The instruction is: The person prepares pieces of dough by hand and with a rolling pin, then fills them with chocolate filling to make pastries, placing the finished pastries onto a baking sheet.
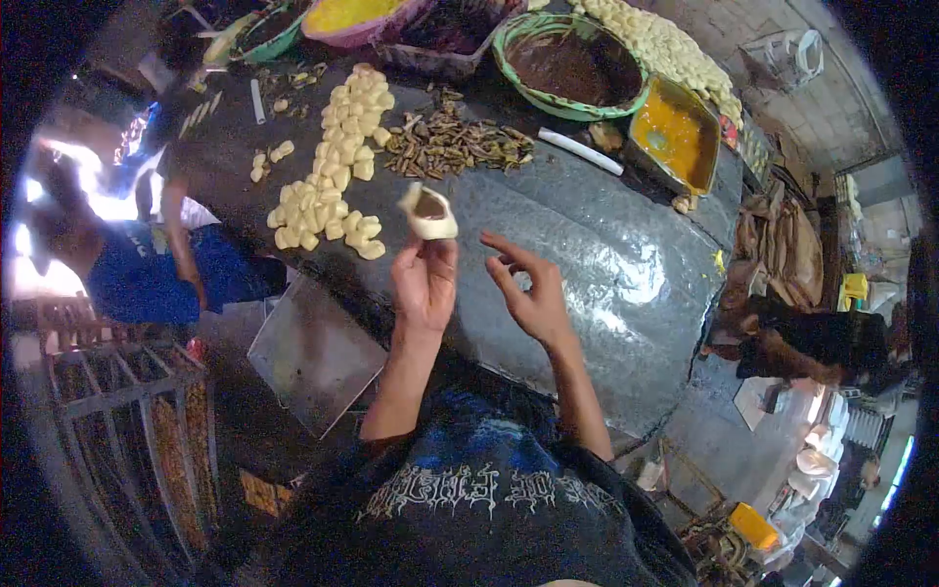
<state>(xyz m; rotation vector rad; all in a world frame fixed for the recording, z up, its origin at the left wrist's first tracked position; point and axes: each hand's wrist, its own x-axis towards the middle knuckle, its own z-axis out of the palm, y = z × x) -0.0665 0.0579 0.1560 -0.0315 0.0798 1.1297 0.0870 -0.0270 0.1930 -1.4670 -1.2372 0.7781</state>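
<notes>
My left hand point(425, 284) is closed at the fingertips around a pale piece of dough point(437, 229), held up over the dark tabletop point(489, 201). The dough is cupped open and brown filling shows inside it. A little to the right, my right hand point(536, 298) hovers with thumb and fingers apart and nothing in them. Left of the held piece lies a long heap of pale dough lumps point(318, 205). Just beyond it is a pile of brown finger-shaped pieces point(455, 142).
A white rolling pin point(580, 152) lies near a tub of orange liquid point(673, 137). Behind stand a green basin of brown paste point(504, 59) and a pink basin point(367, 34). More dough lumps point(675, 49) fill the far right. Another person's arm point(178, 235) is at left.
</notes>
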